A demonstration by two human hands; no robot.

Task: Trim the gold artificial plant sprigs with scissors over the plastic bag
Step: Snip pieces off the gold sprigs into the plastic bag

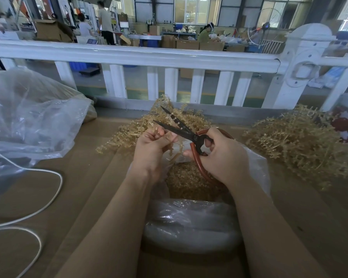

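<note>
Your left hand (152,146) pinches gold sprig (170,119); right hand (222,152) clamped on scissors (181,131) (blades apart): fingertips near edge, nick risk.

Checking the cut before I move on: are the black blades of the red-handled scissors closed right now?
No, the black blades of the red-handled scissors stand apart in a V above the left hand.

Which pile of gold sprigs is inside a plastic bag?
The near pile, below the hands, sits inside the open bag. The middle pile and the right pile lie bare on the brown table.
</note>
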